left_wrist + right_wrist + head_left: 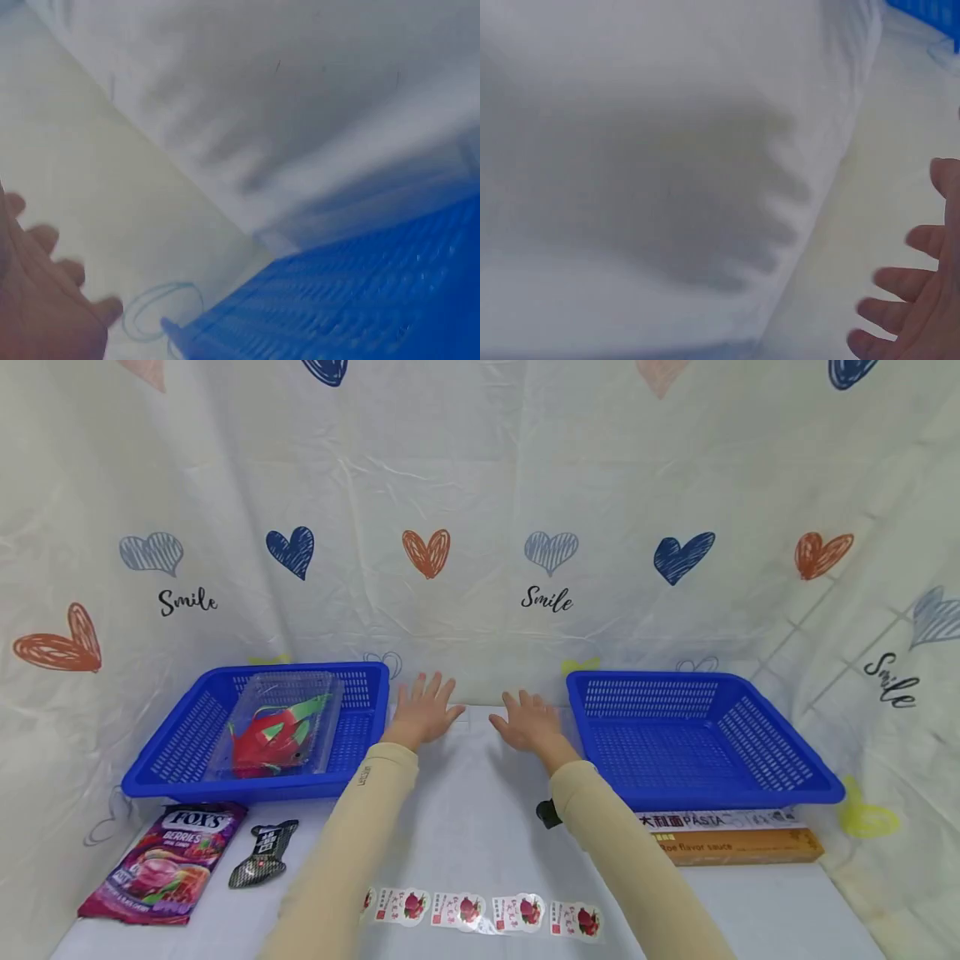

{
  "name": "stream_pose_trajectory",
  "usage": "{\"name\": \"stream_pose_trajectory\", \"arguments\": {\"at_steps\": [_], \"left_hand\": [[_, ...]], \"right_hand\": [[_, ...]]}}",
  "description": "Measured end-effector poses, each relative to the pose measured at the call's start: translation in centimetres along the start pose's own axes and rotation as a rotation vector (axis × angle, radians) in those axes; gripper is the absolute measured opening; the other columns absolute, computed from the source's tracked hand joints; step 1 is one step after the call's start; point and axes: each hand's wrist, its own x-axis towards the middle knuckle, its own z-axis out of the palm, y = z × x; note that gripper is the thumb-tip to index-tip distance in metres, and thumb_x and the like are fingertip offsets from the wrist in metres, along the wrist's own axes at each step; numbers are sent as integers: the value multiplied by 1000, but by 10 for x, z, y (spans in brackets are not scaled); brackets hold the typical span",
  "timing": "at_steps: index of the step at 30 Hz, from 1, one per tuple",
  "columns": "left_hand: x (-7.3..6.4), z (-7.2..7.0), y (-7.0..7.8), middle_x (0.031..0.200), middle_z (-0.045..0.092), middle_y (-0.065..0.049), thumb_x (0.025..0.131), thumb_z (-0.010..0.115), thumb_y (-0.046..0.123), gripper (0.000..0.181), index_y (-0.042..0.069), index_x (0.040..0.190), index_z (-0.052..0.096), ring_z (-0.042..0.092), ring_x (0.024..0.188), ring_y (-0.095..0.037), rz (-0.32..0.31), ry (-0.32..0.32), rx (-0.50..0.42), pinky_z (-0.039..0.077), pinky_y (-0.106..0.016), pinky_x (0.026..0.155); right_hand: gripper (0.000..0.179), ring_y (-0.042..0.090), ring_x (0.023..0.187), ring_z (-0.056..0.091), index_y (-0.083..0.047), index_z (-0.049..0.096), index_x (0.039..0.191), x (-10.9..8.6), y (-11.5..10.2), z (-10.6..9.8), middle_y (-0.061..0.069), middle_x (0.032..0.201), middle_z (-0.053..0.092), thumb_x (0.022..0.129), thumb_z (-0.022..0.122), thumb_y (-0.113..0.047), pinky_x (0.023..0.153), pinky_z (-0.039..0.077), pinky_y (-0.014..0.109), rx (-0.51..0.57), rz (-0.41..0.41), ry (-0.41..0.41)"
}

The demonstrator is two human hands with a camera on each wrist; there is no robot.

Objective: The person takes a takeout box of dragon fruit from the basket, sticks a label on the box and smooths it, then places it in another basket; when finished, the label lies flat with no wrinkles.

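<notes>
My left hand is held over the far part of the white table, fingers spread, right beside the left blue basket. Nothing is in it. Across from it, my right hand hovers near the right blue basket, its fingers spread too and its palm bare. In the left basket lies a clear plastic tray with a red and green item inside. The left wrist view has the left hand at its lower left; the right wrist view has the right hand at its lower right.
A purple Fox's candy bag and a small black packet lie before the left basket. Pasta boxes lie before the right one. A dark object sits by the right sleeve. Stickers line the front. A curtain hangs behind.
</notes>
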Motion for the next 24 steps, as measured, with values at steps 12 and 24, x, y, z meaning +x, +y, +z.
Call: {"name": "stream_pose_trajectory", "arguments": {"at_steps": [12, 24], "left_hand": [[-20, -44, -72, 148, 42, -19, 104, 49, 27, 48, 4, 145, 44, 36, 138, -38, 134, -1, -321, 30, -52, 111], [-72, -65, -178, 149, 34, -29, 104, 49, 22, 47, 2, 145, 43, 33, 133, -50, -67, 49, -437, 34, -63, 102]], "right_hand": [[43, 25, 103, 64, -1, 59, 130, -5, -53, 22, 11, 111, 69, 99, 57, -31, 90, 50, 40, 341, -286, 39], [41, 11, 82, 59, -10, 58, 135, -23, -125, 39, 1, 99, 68, 98, 61, -29, 72, 49, 22, 589, -448, 33]]}}
